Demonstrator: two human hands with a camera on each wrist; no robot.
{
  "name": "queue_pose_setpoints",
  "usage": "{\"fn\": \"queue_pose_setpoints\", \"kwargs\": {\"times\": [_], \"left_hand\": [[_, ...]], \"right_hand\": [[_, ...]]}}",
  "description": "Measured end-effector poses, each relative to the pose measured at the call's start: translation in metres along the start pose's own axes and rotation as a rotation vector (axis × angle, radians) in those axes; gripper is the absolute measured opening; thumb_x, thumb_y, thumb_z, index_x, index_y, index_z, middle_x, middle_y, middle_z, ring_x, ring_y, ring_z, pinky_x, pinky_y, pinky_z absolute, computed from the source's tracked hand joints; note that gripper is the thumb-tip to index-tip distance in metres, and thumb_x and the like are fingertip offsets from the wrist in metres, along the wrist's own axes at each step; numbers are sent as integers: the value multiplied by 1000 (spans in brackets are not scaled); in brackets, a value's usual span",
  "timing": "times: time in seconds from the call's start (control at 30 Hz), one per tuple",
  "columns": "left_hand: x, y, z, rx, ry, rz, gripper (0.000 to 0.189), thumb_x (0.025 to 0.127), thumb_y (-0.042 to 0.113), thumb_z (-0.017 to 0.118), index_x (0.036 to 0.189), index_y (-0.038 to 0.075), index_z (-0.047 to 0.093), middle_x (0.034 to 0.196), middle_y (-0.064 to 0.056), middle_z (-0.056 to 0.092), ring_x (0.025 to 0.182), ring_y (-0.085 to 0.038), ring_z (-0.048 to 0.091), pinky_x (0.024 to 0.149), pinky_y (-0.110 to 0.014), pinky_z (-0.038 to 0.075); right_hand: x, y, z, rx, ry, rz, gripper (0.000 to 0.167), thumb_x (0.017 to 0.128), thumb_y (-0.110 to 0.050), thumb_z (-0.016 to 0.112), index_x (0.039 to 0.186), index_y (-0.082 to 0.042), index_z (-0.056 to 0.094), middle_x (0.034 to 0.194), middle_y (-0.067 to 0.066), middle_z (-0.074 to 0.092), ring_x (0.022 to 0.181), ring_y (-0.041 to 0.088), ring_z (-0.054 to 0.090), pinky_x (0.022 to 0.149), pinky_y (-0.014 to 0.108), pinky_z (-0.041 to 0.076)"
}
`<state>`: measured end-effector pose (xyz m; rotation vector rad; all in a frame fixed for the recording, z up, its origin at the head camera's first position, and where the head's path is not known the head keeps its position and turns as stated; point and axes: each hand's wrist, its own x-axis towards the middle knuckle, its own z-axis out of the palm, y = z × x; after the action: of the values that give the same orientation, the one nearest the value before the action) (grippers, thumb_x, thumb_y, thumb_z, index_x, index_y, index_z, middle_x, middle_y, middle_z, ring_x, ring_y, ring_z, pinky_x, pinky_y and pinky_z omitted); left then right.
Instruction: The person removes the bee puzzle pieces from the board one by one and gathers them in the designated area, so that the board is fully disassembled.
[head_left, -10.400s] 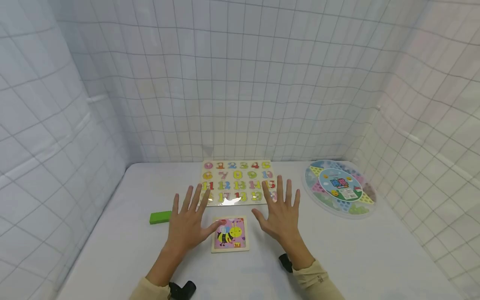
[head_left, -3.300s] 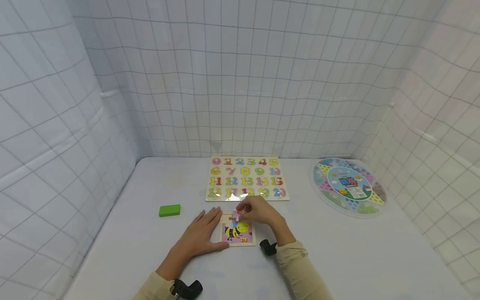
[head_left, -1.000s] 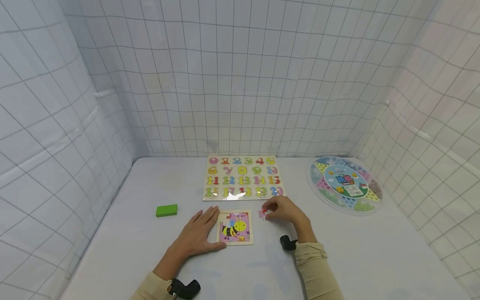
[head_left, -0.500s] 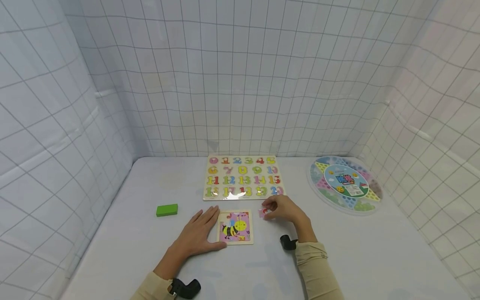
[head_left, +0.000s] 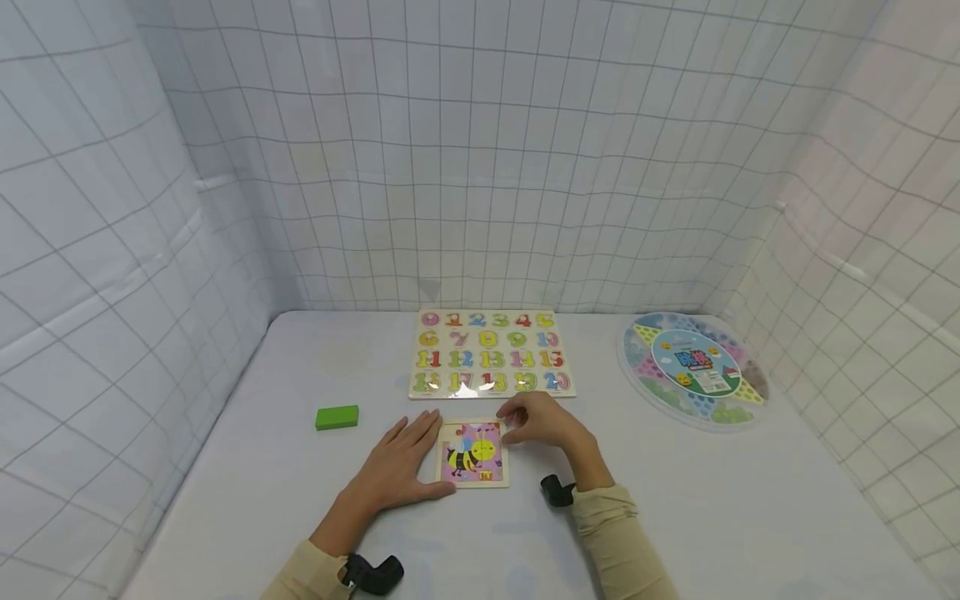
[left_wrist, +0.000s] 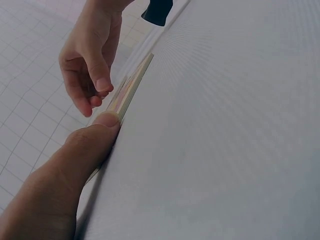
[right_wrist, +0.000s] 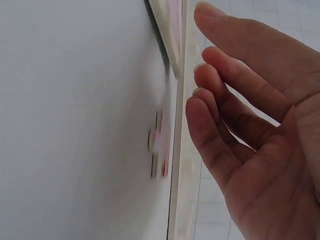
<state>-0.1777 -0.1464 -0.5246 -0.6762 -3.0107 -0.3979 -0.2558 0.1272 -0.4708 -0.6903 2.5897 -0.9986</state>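
A small square bee puzzle in a pale wooden frame lies before me, with a bare patch at its upper left. My left hand lies flat along its left side, fingers straight. The left thumb rests on the frame's front edge in the left wrist view. My right hand hovers at the puzzle's upper right corner, fingers loosely bent, holding nothing. In the right wrist view a pink puzzle piece lies on the table below those fingers; the hand hides it in the head view.
A number board lies behind the puzzle. To the left is a green block, and at the far right a round, colourful game board. Gridded white cloth encloses the table on three sides.
My right hand has let go of the pink puzzle piece, now on the table, and moved left to the puzzle's corner. The left hand stays in place.
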Motion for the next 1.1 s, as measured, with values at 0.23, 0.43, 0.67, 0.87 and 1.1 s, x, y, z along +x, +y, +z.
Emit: {"fn": "queue_pose_setpoints", "kwargs": {"times": [0.23, 0.43, 0.67, 0.87, 1.1], "left_hand": [[1, 0, 0, -18, -12, 0, 107, 76, 82, 50, 154, 12, 28, 162, -4, 26, 150, -22, 24, 123, -47, 19], [3, 1, 0, -16, -17, 3, 107, 76, 82, 49, 155, 13, 27, 162, -3, 25, 151, -21, 24, 124, -46, 18], [2, 2, -1, -11, 3, 8, 107, 76, 82, 50, 154, 13, 30, 161, -4, 28, 150, -22, 26, 123, -47, 20], [1, 2, -2, 1, 30, 11, 106, 75, 82, 51, 153, 12, 33, 160, -5, 32, 148, -22, 30, 121, -47, 23], [1, 2, -2, -4, -3, -15, 106, 75, 82, 51, 154, 14, 29, 161, -3, 28, 150, -21, 26, 123, -47, 20]], "right_hand": [[11, -15, 12, -24, -29, -49, 27, 76, -17, 83, 101, -9, 74, 87, -2, 66, 76, 11, 54, 67, 22, 48], [20, -22, 22, -50, -43, -31, 24, 79, -19, 81, 100, -11, 74, 89, -4, 66, 80, 10, 56, 73, 23, 50], [25, -28, 26, -67, -45, 31, 22, 78, -20, 82, 97, -13, 74, 88, -5, 63, 82, 11, 55, 75, 25, 50], [28, -28, 29, -82, -44, 35, 19, 78, -21, 82, 94, -14, 74, 86, -6, 64, 81, 11, 56, 75, 25, 50], [28, -28, 31, -74, -53, 29, 17, 79, -21, 82, 92, -14, 75, 86, -6, 64, 80, 11, 56, 74, 24, 51]]}}
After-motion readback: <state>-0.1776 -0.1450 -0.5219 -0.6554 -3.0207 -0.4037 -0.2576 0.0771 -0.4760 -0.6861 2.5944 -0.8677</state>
